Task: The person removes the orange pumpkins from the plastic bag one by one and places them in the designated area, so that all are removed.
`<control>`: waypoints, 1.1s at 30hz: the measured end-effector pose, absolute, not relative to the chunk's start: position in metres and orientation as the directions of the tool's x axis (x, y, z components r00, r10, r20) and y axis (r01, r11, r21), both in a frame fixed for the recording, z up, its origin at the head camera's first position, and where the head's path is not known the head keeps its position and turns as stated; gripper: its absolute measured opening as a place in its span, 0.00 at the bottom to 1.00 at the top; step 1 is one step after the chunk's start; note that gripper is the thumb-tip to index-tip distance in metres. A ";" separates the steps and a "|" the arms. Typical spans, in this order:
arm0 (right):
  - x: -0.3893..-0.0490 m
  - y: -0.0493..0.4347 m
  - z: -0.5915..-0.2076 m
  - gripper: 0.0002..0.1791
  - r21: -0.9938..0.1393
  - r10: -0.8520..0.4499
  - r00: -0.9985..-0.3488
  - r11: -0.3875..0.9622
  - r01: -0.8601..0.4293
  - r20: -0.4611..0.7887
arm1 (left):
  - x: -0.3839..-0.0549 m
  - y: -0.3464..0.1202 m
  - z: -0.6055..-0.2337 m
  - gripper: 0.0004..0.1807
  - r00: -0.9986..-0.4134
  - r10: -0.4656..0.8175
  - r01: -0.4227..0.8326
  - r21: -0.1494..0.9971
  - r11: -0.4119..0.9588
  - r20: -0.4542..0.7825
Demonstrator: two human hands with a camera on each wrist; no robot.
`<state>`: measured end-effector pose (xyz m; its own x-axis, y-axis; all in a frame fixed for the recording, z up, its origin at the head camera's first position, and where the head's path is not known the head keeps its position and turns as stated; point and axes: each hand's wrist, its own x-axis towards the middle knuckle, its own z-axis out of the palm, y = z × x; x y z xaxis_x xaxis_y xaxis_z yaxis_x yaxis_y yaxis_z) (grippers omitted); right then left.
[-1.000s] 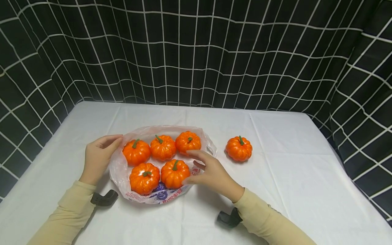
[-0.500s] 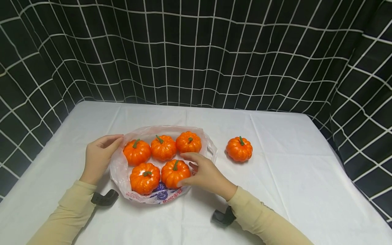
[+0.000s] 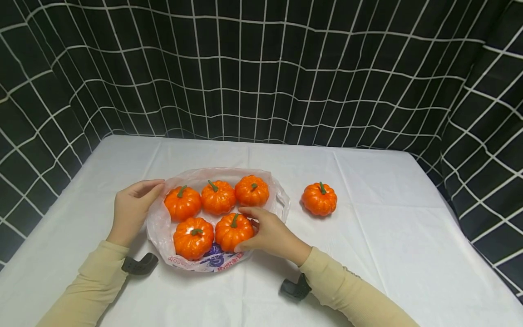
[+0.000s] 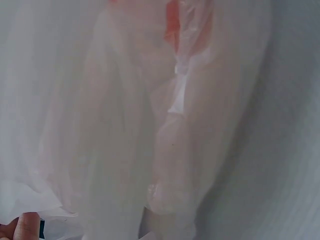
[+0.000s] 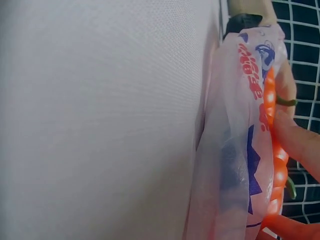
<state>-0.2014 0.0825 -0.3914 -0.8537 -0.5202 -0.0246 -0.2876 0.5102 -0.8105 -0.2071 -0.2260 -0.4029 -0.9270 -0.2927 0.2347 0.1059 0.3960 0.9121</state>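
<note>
Several small orange pumpkins with green stems lie in a thin whitish plastic bag (image 3: 157,227), its mouth spread wide. At the bag's left rim, my left hand (image 3: 132,206) pinches the plastic between thumb and fingers; in the left wrist view the bag (image 4: 120,125) fills most of the picture. My right hand (image 3: 269,234) reaches over the right rim and grips the front right pumpkin (image 3: 230,234), thumb at its near side and fingers at its far side. The right wrist view shows the thumb (image 5: 300,140) against orange skin above the bag's printed side (image 5: 235,150).
One more pumpkin (image 3: 319,199) sits outside the bag, to its right on the white tablecloth (image 3: 388,236). A dark curtain with a white grid (image 3: 269,72) rises behind the table and along both sides. Dark wrist devices (image 3: 140,264) hang under both sleeves.
My right hand has moved left and closed in around the front right pumpkin. My left hand stays at the bag's rim, and the pumpkins have not moved.
</note>
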 end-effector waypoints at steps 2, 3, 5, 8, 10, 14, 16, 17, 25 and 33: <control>-0.201 0.082 -0.392 0.46 -0.811 -0.519 -0.854 0.513 -0.283 -0.030 | -0.207 -0.226 -0.403 0.19 -0.927 -0.293 0.105 0.912 0.397 0.234; -0.201 0.082 -0.392 0.46 -0.808 -0.516 -0.856 0.517 -0.281 -0.032 | -0.207 -0.225 -0.403 0.19 -0.927 -0.294 0.104 0.911 0.398 0.234; -0.201 0.082 -0.392 0.46 -0.802 -0.508 -0.861 0.526 -0.281 -0.032 | -0.208 -0.225 -0.403 0.20 -0.927 -0.294 0.102 0.910 0.402 0.234; -0.201 0.082 -0.393 0.44 -0.797 -0.491 -0.871 0.537 -0.277 -0.028 | -0.207 -0.225 -0.402 0.20 -0.926 -0.298 0.096 0.909 0.406 0.231; -0.201 0.082 -0.393 0.44 -0.796 -0.474 -0.880 0.540 -0.273 -0.020 | -0.207 -0.225 -0.402 0.20 -0.926 -0.300 0.090 0.908 0.409 0.227; -0.200 0.086 -0.388 0.44 -0.814 -0.436 -0.900 0.523 -0.252 -0.002 | -0.207 -0.224 -0.401 0.19 -0.925 -0.305 0.085 0.906 0.415 0.227; -0.199 0.090 -0.383 0.44 -0.833 -0.424 -0.906 0.500 -0.236 0.003 | -0.207 -0.224 -0.401 0.19 -0.924 -0.305 0.089 0.906 0.414 0.230; -0.199 0.093 -0.381 0.44 -0.840 -0.419 -0.908 0.490 -0.231 0.006 | -0.207 -0.224 -0.401 0.19 -0.924 -0.305 0.091 0.906 0.413 0.232; -0.195 0.121 -0.372 0.43 -0.862 -0.384 -0.922 0.452 -0.230 0.045 | -0.207 -0.226 -0.404 0.19 -0.926 -0.296 0.097 0.907 0.409 0.233; -0.190 0.147 -0.368 0.41 -0.880 -0.330 -0.943 0.435 -0.192 0.043 | -0.207 -0.228 -0.405 0.19 -0.927 -0.294 0.091 0.900 0.426 0.232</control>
<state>-0.1902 0.1466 -0.3676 -0.9429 -0.3303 0.0428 -0.1924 0.4352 -0.8795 -0.2070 -0.2278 -0.4052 -0.9271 -0.2942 0.2324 0.0906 0.4257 0.9003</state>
